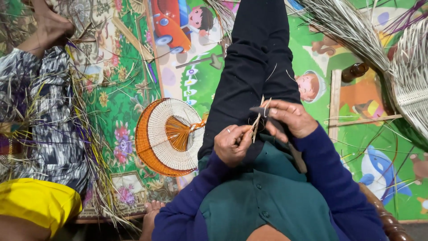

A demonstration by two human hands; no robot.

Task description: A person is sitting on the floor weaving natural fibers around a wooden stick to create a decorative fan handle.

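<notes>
Nearest the lens, low in the centre of the frame, a teal buttoned shirt with dark blue sleeves fills the view, and just above it the two hands meet over a black-trousered leg. Between them stands a thin pale reed strip, upright and slightly tilted. The left hand is curled nearly closed, thumb and forefinger pinching the strip low down, seemingly to steady it. The right hand is closed around a dark knife – its handle runs down toward the lower right, its blade lying against the strip's upper end, a hold that looks suited to splitting or shaving the fibre.

Moving outward, a round woven fan, cream with an orange rim and an orange gathered handle, lies just left of the leg on a bright cartoon-printed mat. A wooden frame rests at the right, a brown bottle beside it. Bundled dried reeds and a partly woven pale piece crowd the upper right – within reach. At the left edge another person sits in patterned cloth amid loose straw, with yellow fabric at lower left.
</notes>
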